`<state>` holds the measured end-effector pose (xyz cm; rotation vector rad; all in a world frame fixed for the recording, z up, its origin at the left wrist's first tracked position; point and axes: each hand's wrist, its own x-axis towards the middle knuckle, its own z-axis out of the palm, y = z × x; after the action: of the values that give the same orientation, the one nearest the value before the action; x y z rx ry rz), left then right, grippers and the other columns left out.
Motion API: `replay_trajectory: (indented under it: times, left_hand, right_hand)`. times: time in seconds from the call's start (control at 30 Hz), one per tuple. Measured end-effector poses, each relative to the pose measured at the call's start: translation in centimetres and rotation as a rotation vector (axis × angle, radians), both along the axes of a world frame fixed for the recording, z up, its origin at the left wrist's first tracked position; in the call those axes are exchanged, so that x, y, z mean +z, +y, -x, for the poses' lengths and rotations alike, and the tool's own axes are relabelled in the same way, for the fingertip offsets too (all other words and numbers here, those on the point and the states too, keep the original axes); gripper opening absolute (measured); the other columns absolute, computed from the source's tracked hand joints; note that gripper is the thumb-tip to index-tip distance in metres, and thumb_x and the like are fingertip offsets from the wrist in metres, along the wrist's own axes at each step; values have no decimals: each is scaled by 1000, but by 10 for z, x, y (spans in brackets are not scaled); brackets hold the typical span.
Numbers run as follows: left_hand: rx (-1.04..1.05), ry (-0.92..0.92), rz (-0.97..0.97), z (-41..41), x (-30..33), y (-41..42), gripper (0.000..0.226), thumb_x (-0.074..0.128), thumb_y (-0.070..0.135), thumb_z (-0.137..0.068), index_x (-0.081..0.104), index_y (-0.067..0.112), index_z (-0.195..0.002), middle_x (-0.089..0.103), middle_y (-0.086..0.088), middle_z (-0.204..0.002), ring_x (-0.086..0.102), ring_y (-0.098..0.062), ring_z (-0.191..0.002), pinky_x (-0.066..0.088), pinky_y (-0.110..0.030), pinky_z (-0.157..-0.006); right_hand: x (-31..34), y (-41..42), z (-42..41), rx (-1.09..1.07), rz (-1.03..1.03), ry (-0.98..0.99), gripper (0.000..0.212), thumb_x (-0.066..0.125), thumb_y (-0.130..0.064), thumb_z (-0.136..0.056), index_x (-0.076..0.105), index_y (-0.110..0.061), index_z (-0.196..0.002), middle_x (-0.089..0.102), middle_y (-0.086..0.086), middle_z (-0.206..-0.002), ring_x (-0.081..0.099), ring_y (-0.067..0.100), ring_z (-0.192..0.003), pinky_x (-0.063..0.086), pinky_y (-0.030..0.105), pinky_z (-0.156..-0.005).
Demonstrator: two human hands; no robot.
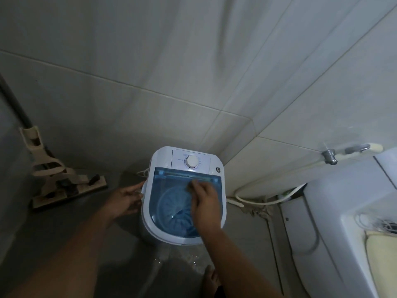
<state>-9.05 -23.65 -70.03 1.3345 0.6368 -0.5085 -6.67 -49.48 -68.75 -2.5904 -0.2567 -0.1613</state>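
A small white washing machine stands on the wet floor in the corner. It has a translucent blue lid and a round white dial on its back panel. My left hand touches the machine's left side with relaxed fingers. My right hand lies on top of the blue lid, fingers stretched toward the lid's far edge. Whether something dark is under those fingertips is unclear. Through the lid a ribbed tub bottom shows.
A beige mop leans on the left wall, its head on the floor. A white toilet stands at the right, with a wall valve and hose behind it. My bare foot is on the wet floor.
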Motion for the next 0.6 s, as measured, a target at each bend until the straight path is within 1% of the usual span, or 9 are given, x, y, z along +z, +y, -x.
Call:
replay_trajectory:
  times: [0.1,0.13,0.17,0.2,0.27,0.33,0.4,0.5,0.6]
  left_hand:
    - [-16,-1,-17,0,-4,2,49,59,7,-93,60,38,-130,68,-10,-122,65,-27,-106,55,-39,-85]
    - [-19,-5,-24,0,-5,2,48,59,8,-93,61,40,-128,67,-9,-122,65,-27,-107,55,-41,-87]
    - [-21,-6,-28,0,-5,2,47,59,8,-93,61,41,-127,68,-8,-122,66,-27,-107,55,-43,-90]
    - [-21,-8,-31,1,-6,2,47,59,8,-93,61,42,-126,68,-8,-122,66,-27,-107,54,-45,-92]
    - [-16,-15,-32,1,-6,1,46,58,9,-94,61,42,-126,69,-7,-120,67,-25,-103,54,-44,-92]
    - [-1,-16,-17,1,-4,-1,46,57,7,-95,61,39,-128,70,-8,-117,67,-21,-96,54,-39,-86]
    - [9,-16,-9,0,-4,-2,46,57,6,-95,61,37,-129,70,-9,-119,66,-21,-96,54,-38,-85]
    - [14,-10,-10,1,0,-4,46,55,5,-95,59,33,-131,70,-15,-116,64,-23,-98,52,-41,-92]
    - [12,-7,-14,1,0,-4,46,57,6,-95,60,34,-131,71,-12,-116,66,-24,-100,53,-41,-90]
  right_hand:
    - [10,24,27,379,54,55,40,59,-21,-99,60,-27,-139,58,-2,-135,54,16,-124,44,29,-108]
    - [14,25,31,479,68,48,41,58,-24,-100,59,-27,-140,58,-2,-135,54,16,-124,43,27,-109]
    - [16,20,31,507,40,40,40,57,-25,-100,59,-27,-140,59,-2,-134,55,15,-124,43,26,-110]
    - [19,13,28,452,-27,39,39,57,-26,-100,60,-25,-139,60,-2,-133,56,14,-123,44,26,-110]
    - [20,-12,14,163,-158,14,37,60,-25,-100,63,-25,-138,60,-3,-132,57,11,-120,48,27,-108]
    - [21,-42,-5,-175,-220,19,34,61,-22,-101,66,-24,-135,59,-1,-128,58,11,-114,51,32,-105]
    - [18,-59,-14,-357,-227,54,32,62,-20,-101,67,-20,-133,59,3,-125,61,17,-111,52,36,-103]
    - [1,-48,-2,-298,-147,45,30,63,-23,-100,70,-22,-129,60,3,-124,62,20,-108,55,42,-99]
    - [-13,-12,24,-148,-123,4,34,62,-27,-100,66,-29,-134,60,-5,-127,59,13,-114,53,34,-102]
